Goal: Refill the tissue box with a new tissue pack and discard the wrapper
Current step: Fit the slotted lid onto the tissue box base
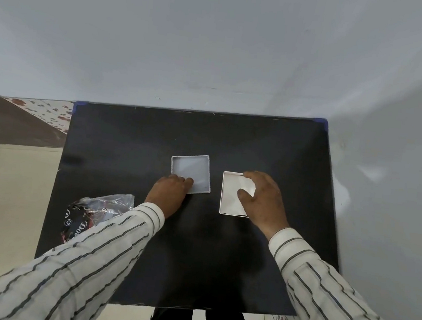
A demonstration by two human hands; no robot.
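Striped sleeves (71,257) enter from the near edge of the black table (128,146), one on each side. Head view only.

Left hand (168,194): rests on the table surface, fingers curled, fingertips on the near-left corner of an open white square tray (196,168). Tray appears empty; whether it is the tissue box lid or its base cannot be told. Grip is a light pinch or press at the corner; a firm hold cannot be confirmed.

Right hand (262,201): spread over the second white square box (229,195), just right of the tray and slightly nearer the near edge, the two apart with bare table between. Thumb and fingers are partly open, curved down onto white tissues (246,186) lying inside the box. Whether the fingers pinch the tissues or only press on them cannot be told.

Crumpled clear plastic wrapper (96,210) with black, red and white print lies near the left edge of the table, partly hidden behind the left sleeve, well apart from both white pieces.

Both pieces sit about mid-table.
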